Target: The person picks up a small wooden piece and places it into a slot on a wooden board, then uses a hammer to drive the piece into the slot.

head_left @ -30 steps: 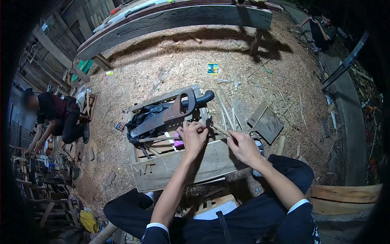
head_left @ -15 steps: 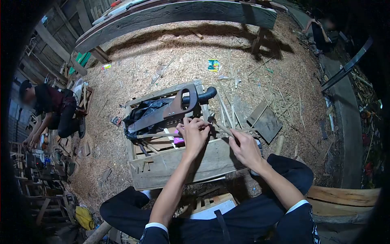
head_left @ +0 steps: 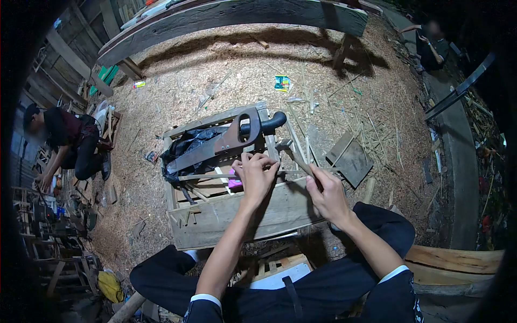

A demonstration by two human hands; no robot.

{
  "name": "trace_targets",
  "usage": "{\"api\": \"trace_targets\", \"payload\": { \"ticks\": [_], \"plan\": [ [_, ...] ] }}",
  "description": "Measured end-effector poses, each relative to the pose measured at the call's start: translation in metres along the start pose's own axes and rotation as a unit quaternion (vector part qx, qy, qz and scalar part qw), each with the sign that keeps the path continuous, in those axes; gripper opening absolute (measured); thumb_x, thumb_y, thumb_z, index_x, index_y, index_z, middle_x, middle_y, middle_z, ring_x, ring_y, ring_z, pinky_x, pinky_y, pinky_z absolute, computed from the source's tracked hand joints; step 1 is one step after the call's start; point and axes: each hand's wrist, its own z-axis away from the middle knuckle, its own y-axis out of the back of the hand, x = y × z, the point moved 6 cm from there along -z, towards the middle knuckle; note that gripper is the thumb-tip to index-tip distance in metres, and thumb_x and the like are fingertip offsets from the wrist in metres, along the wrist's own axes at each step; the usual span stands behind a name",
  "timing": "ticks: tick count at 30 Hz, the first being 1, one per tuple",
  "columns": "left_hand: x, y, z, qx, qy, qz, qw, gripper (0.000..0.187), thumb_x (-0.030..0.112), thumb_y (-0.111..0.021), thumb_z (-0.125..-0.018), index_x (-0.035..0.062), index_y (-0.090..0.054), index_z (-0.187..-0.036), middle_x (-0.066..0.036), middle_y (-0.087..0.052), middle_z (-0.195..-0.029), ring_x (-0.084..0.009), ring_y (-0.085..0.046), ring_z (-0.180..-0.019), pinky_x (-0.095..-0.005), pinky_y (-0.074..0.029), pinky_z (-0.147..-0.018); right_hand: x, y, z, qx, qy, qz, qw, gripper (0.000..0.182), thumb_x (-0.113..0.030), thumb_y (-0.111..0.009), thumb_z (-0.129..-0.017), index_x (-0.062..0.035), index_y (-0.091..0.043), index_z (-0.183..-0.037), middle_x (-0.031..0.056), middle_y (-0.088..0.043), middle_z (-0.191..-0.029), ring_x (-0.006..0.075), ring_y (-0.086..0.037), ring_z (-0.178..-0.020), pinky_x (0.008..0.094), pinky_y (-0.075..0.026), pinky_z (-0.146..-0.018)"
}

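Crate (head_left: 215,216): handsaw (head_left: 207,154) on top, plastic bag (head_left: 189,144) inside
Bench (head_left: 237,20): beyond crate
Packet (head_left: 281,82): between them
Board (head_left: 354,163): right of crate

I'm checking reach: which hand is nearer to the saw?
Left. The left hand is close by the saw, on its near side; the right hand, holding the hammer, is farther right.

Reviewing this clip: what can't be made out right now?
All in the head view:
- Whether the left hand pinches anything: too small, screened by its own fingers.
- What lies under the saw and black plastic in the wooden box: covered by both.
- Print on the green-and-yellow packet: too small.
- Far side of the bench: cut off by the top edge.
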Motion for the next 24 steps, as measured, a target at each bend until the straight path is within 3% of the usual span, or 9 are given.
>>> {"api": "trace_targets", "payload": {
  "ticks": [7,10,13,15,18,19,21,22,24],
  "plan": [
    [-0.002,0.003,0.0,0.0,0.004,0.002,1.0,0.018,0.029,-0.087,-0.08,0.0135,-0.082,-0.089,0.001,-0.078,-0.104,-0.0225,-0.056,-0.111,-0.0466,-0.028,-0.102,0.008,-0.012,0.008,-0.039,-0.002,0.014,0.999,0.039,-0.02,-0.064,-0.103,0.0068,-0.065,-0.13,0.0279,-0.071,-0.109,0.0476,-0.069,-0.096,0.0502,-0.056,-0.085],
    [0.001,0.022,-0.002,0.035,0.001,0.117,0.993,0.018,0.025,-0.084,-0.084,0.0116,-0.08,-0.095,0.0,-0.079,-0.112,-0.0193,-0.058,-0.116,-0.0445,-0.027,-0.107,-0.001,-0.01,0.007,-0.019,0.01,-0.002,1.0,0.038,-0.02,-0.064,-0.102,0.0059,-0.065,-0.13,0.0289,-0.071,-0.113,0.047,-0.07,-0.099,0.049,-0.056,-0.087],
    [0.004,0.065,0.004,0.015,0.016,0.166,0.986,0.012,0.02,-0.081,-0.091,0.0087,-0.081,-0.097,-0.003,-0.08,-0.1,-0.0193,-0.067,-0.096,-0.036,-0.041,-0.097,-0.021,-0.013,0.0,-0.04,0.013,-0.015,0.999,0.039,-0.02,-0.064,-0.102,0.0062,-0.065,-0.13,0.0293,-0.071,-0.114,0.0465,-0.07,-0.101,0.0481,-0.056,-0.088],
    [0.003,0.1,0.022,0.014,-0.011,0.181,0.983,0.011,0.018,-0.081,-0.092,0.0082,-0.078,-0.097,-0.006,-0.077,-0.093,-0.0191,-0.068,-0.085,-0.0359,-0.041,-0.092,-0.033,-0.025,-0.001,-0.05,0.037,-0.017,0.998,0.039,-0.018,-0.064,-0.102,0.0029,-0.062,-0.135,0.0285,-0.071,-0.111,0.0456,-0.071,-0.101,0.0473,-0.055,-0.088],
    [-0.02,0.146,0.056,0.006,-0.004,0.169,0.986,0.012,0.014,-0.08,-0.093,0.0055,-0.078,-0.101,-0.006,-0.078,-0.096,-0.0209,-0.072,-0.084,-0.0368,-0.047,-0.089,-0.062,-0.045,0.002,-0.102,-0.03,-0.065,0.992,0.043,-0.011,-0.063,-0.1,-0.0091,-0.06,-0.142,0.0224,-0.069,-0.102,0.0387,-0.07,-0.092,0.0454,-0.055,-0.083],
    [-0.035,0.154,0.066,0.016,0.043,0.234,0.971,0.018,0.01,-0.078,-0.094,0.0006,-0.073,-0.109,-0.009,-0.078,-0.097,-0.0196,-0.075,-0.088,-0.0349,-0.052,-0.088,-0.069,-0.056,0.004,-0.111,-0.02,-0.064,0.992,0.043,-0.011,-0.063,-0.1,-0.0091,-0.06,-0.142,0.0224,-0.069,-0.102,0.0387,-0.07,-0.092,0.0454,-0.055,-0.083],
    [-0.067,0.176,0.087,0.042,0.05,0.208,0.976,0.023,0.007,-0.076,-0.096,-0.0037,-0.068,-0.114,-0.013,-0.077,-0.1,-0.0189,-0.078,-0.095,-0.0322,-0.057,-0.084,-0.092,-0.077,0.009,-0.106,0.083,-0.069,0.988,0.043,-0.007,-0.063,-0.098,-0.014,-0.062,-0.141,0.018,-0.066,-0.104,0.0347,-0.069,-0.087,0.0435,-0.054,-0.081],
    [-0.075,0.187,0.091,0.017,0.099,0.252,0.963,0.022,0.005,-0.074,-0.099,-0.002,-0.064,-0.118,-0.011,-0.072,-0.107,-0.0185,-0.077,-0.1,-0.0307,-0.06,-0.084,-0.107,-0.088,0.011,-0.121,0.099,-0.059,0.986,0.041,-0.003,-0.063,-0.096,-0.0165,-0.067,-0.134,0.0143,-0.063,-0.107,0.0308,-0.068,-0.085,0.0413,-0.054,-0.077],
    [-0.085,0.21,0.098,0.008,0.081,0.205,0.975,0.024,0.006,-0.075,-0.097,-0.0024,-0.066,-0.117,-0.011,-0.074,-0.106,-0.0184,-0.077,-0.1,-0.0301,-0.06,-0.084,-0.127,-0.115,0.017,-0.159,0.104,-0.067,0.979,0.037,-0.002,-0.063,-0.096,-0.0155,-0.07,-0.13,0.0136,-0.063,-0.108,0.0292,-0.068,-0.085,0.0409,-0.054,-0.077]
  ]
}}
